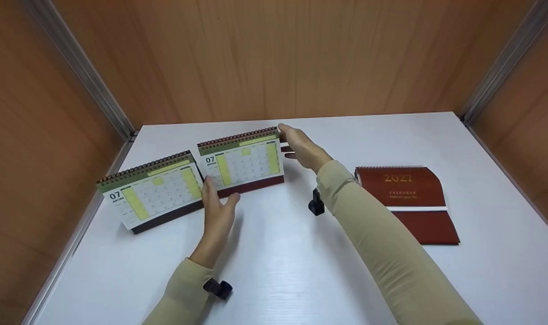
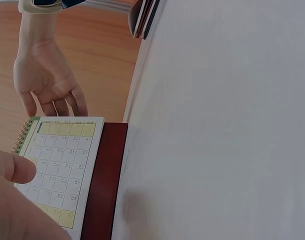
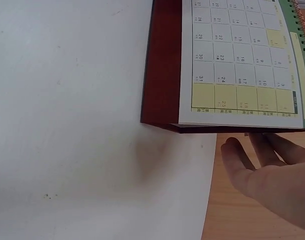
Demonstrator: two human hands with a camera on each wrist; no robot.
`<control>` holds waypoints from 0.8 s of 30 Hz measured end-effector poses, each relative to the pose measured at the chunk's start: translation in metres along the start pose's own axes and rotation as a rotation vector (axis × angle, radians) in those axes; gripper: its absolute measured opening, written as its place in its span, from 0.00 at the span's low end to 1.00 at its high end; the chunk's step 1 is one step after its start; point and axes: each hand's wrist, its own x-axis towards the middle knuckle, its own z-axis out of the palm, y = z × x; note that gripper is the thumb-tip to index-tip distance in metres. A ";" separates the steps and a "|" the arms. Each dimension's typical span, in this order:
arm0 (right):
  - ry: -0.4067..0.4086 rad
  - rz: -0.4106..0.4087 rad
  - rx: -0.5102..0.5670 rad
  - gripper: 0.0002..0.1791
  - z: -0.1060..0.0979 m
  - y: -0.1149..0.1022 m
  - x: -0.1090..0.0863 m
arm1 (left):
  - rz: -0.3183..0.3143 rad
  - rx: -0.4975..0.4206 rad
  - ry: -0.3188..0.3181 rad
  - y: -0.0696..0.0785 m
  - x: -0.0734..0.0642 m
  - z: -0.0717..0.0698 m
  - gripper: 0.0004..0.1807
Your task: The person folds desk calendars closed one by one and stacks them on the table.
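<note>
A spiral-bound desk calendar [image 1: 244,164] with a red base stands propped up at the back, its page marked 07. My left hand [image 1: 217,214] is at its lower left corner, fingers extended and thumb spread away. At the opposite side edge is my right hand [image 1: 304,146], with its fingers reaching behind the calendar's edge. In the right wrist view those fingers [image 3: 237,157] look loosely bent beside the end of the calendar. A second desk calendar [image 1: 158,194], with a dark base and also marked 07, stands just left of my left hand.
A red calendar [image 1: 395,185] reading 2027 stands at the right, beyond my right forearm. The white table [image 1: 274,271] has wooden panels [image 1: 274,58] at the back and both sides. Each wrist wears a small black device [image 1: 316,203].
</note>
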 end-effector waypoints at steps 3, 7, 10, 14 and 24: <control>0.011 -0.020 -0.001 0.32 -0.001 -0.003 -0.001 | 0.007 0.002 0.006 0.000 0.000 0.000 0.53; 0.025 -0.038 0.012 0.31 -0.003 -0.006 -0.002 | 0.011 0.009 0.007 0.000 0.000 0.000 0.52; 0.026 -0.044 0.014 0.29 -0.003 -0.007 -0.002 | 0.010 0.013 0.005 -0.001 0.000 -0.001 0.52; 0.028 -0.065 0.023 0.28 -0.002 -0.010 -0.002 | 0.009 0.016 0.012 0.000 0.000 -0.002 0.52; 0.070 -0.091 0.064 0.25 -0.002 -0.018 -0.004 | 0.007 0.017 0.014 -0.001 0.001 -0.001 0.52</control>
